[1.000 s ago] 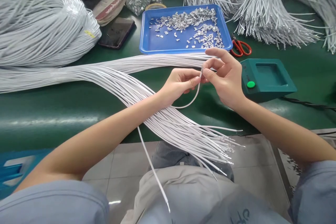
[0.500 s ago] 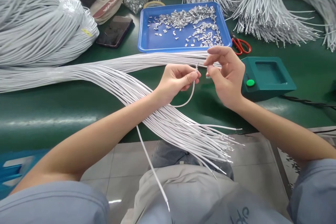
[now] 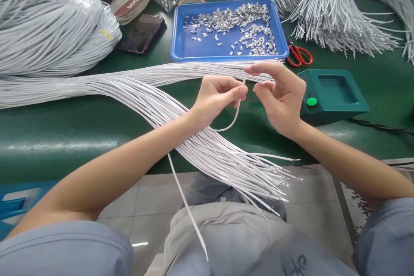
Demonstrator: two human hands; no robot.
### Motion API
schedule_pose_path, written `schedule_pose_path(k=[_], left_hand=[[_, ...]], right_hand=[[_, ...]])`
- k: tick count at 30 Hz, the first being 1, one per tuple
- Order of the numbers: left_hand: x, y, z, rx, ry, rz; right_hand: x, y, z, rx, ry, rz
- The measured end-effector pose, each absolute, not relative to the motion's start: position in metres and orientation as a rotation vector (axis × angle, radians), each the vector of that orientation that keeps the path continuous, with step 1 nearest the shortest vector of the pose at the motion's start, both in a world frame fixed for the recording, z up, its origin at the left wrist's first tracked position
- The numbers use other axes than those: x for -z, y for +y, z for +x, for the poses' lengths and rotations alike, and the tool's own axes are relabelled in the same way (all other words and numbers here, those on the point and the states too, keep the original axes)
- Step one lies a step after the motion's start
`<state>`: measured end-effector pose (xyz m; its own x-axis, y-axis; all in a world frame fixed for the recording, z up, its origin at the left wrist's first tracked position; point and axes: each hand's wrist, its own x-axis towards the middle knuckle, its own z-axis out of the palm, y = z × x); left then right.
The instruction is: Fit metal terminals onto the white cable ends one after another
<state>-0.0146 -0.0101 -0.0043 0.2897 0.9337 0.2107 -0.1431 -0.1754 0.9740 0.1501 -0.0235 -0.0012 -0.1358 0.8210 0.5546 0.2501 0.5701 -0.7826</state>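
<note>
My left hand (image 3: 223, 95) pinches a white wire (image 3: 237, 114) between thumb and fingers. Its bare tip stands up just above the fingertips, and the wire loops down beneath my hand. My right hand (image 3: 278, 92) is close by on the right, its index finger stretched over the wire tip and its thumb apart from that finger. Whether the index finger touches the tip I cannot tell, and the curled fingers behind the thumb are partly hidden. A bundle of white wires (image 3: 213, 155) runs under my left forearm, its ends hanging past the table edge.
Behind my hands lies a blue tray (image 3: 207, 54) of small metal terminals (image 3: 233, 19). Red-handled scissors (image 3: 300, 56) and a green box with a bright button (image 3: 336, 95) are to the right. A phone (image 3: 142, 34), coiled cable (image 3: 54, 26) and more wire bundles (image 3: 343, 13) lie further back.
My right index finger has come down and left over the wire tip. A small shiny piece seen below my right thumb before no longer shows. My left hand keeps its pinch.
</note>
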Motion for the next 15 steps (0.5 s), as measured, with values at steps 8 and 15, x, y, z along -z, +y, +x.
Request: schedule_pose_path(k=[8,15], left_hand=[[0.0034,-0.0093,-0.0143,-1.198,0.827,1.38],[0.0026,-0.0102,-0.0133,-1.206,0.808,1.382]], right_hand=[[0.0006,-0.0229,0.1476,-0.653,-1.628,-0.901],[0.001,-0.02,0.1476,-0.65,-1.62,-0.885]])
